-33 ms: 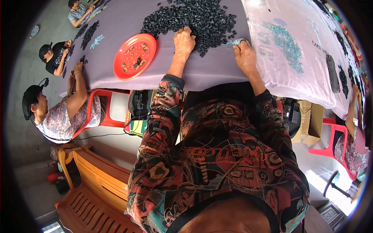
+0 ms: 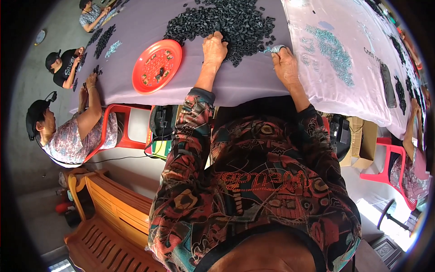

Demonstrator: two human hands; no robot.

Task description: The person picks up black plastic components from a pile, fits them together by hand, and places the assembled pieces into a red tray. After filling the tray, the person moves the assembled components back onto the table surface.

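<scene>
Your sleeves: patterned, both forearms run up from the lower edge to the table [image 2: 253, 86].
Bench: an orange wooden bench [image 2: 113, 217] sits low on your left, well short of the table.
Table: covered in a pale purple cloth; its near edge crosses just below your wrists.
Left hand: your left hand [image 2: 214, 49] lies palm down at the near edge of the pile [image 2: 226, 22], fingers loosely curled and dipped into the black pieces. Whether they pinch one, you cannot tell.
Right hand: your right hand [image 2: 284, 63] rests on the cloth just right of the pile, fingers closed around a small silvery piece [image 2: 275, 48].
Silvery piece: it sticks out of your fingertips toward the pile, its long axis running roughly left-right; too small to say more.
Pile: a broad heap of small black pieces, spreading away from your left hand to the far edge.
Plate: a red plate [image 2: 156, 65] lies left of your left hand, apart from it, with a few pieces inside.
Farther right: a scatter of pale blue-green pieces [image 2: 331, 52] on white cloth.
Others: people [image 2: 68, 131] sit along the left side.
</scene>
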